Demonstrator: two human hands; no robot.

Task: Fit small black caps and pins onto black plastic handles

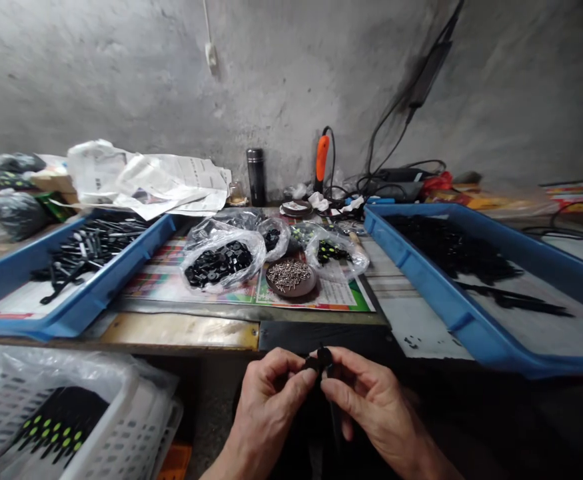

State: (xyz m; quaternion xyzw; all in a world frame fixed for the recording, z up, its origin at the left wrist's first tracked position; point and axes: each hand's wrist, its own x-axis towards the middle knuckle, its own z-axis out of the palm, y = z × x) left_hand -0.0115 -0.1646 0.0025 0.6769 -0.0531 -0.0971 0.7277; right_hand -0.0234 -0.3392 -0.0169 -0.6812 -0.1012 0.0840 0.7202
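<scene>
In front of the bench edge, my left hand (276, 393) pinches a small black piece (312, 363) between thumb and fingers. My right hand (368, 400) is closed on a long black plastic part (325, 360) with a rounded upper end, its lower length hanging in shadow below the fingers. The two pieces meet between my fingertips; whether they are joined cannot be made out. Beyond the hands, a round brown dish (294, 288) holds many small metal screws or pins. Beside it are a bag of black discs (220, 262) and a bag of black and yellow-green pieces (335, 253).
A blue tray (84, 303) of black parts stands left, another blue tray (451, 320) right. Below left is a white basket (136, 407) with black and yellow-green parts. Behind stand a dark flask (256, 177), an orange-handled tool (322, 160) and crumpled papers (171, 183).
</scene>
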